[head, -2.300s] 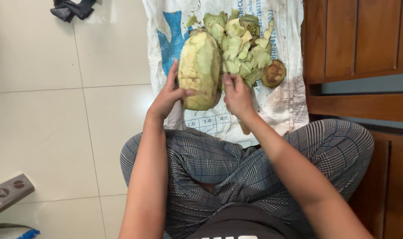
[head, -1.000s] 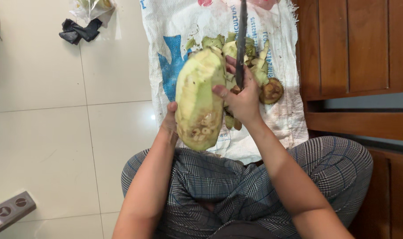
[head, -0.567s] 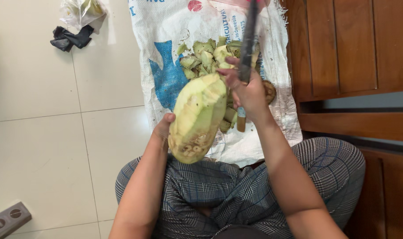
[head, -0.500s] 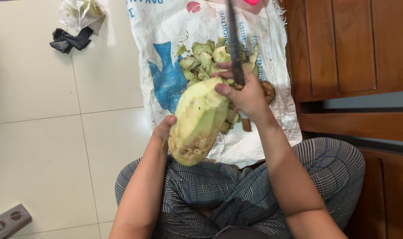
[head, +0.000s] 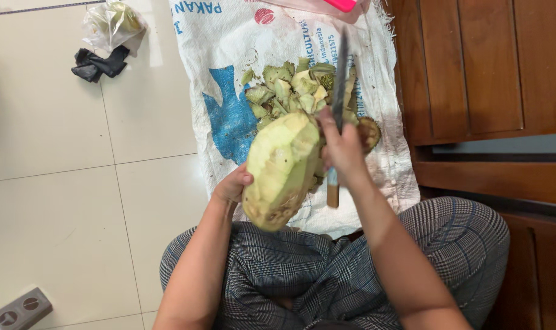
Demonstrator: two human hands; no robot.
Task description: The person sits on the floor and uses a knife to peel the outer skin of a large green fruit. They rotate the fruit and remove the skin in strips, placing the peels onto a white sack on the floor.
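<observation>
A large peeled pale green fruit [head: 283,168] is held tilted above a white woven sack [head: 388,91] spread on the floor. My left hand [head: 232,185] supports it from the left and below. My right hand [head: 343,153] is shut on a knife [head: 339,85] with a long dark blade pointing away from me and a brown handle end sticking out below the fist. The blade lies beside the fruit's upper right side. Behind the fruit sits a pile of green peel pieces [head: 290,88] and a brown cut end piece [head: 369,131].
I sit cross-legged in checked trousers [head: 302,269] on a light tiled floor. Wooden furniture [head: 473,67] stands on the right. A black cloth [head: 98,61] and a clear plastic bag [head: 113,21] lie far left. A power strip [head: 18,308] is at the lower left.
The fruit was lifted off the sack and tipped toward me. My right hand picked up the knife and now holds its blade along the fruit's right side.
</observation>
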